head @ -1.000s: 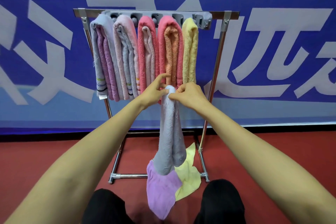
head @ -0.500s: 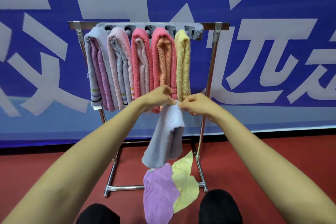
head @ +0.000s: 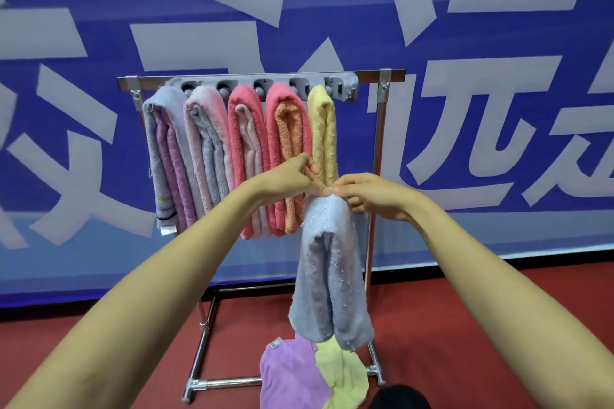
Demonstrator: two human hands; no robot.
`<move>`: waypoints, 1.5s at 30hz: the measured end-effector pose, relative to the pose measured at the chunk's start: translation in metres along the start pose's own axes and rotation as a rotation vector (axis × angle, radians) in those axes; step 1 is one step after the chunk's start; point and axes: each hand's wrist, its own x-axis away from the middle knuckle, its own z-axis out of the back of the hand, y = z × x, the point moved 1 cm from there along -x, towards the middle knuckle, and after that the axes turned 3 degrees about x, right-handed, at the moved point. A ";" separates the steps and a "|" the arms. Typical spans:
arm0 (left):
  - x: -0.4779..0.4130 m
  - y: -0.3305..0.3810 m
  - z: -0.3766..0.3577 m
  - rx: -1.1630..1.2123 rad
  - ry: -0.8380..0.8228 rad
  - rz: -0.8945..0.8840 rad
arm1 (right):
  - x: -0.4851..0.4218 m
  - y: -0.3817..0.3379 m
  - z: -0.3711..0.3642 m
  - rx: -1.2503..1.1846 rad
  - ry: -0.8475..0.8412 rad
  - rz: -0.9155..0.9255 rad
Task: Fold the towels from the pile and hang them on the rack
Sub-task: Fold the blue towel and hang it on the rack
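Just in front of the rack's right end, the blue-grey towel [head: 332,276] hangs doubled over on itself. Its top edge is pinched by both hands: the left hand [head: 292,176] comes in from one side and the right hand [head: 375,196] from the other, their fingertips nearly meeting above it. It is clear of the floor and not yet on the rack [head: 385,103].

To my eye the job is well along. Five bundles hang side by side from the grey holder strip [head: 347,85], ending at the right with the hung yellow towel [head: 322,129]. Beyond that the strip's end looks bare, a likely spot for this one.

A purple towel [head: 289,372] and a pale yellow towel [head: 345,378] are left, crumpled on the red floor [head: 498,325] at the rack's foot. The bottom of the view and a dark knee [head: 398,397] cut that pile off, so I cannot tell whether more lies beneath. The hands hide the held towel's top, so the fold's neatness is hard to judge.
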 end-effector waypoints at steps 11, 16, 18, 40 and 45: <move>-0.017 0.002 0.001 0.251 -0.201 -0.033 | 0.003 -0.025 0.045 0.003 0.044 0.077; -0.034 0.011 0.010 0.331 -0.091 -0.107 | 0.001 -0.040 0.074 0.243 0.017 0.011; -0.044 0.021 0.014 0.304 -0.045 -0.130 | -0.005 -0.043 0.080 0.260 -0.022 -0.005; -0.146 0.103 0.118 -0.228 0.309 0.000 | -0.131 -0.134 0.132 0.438 0.376 0.156; -0.168 0.091 0.125 -0.263 0.389 0.087 | -0.154 -0.127 0.131 0.519 0.346 0.095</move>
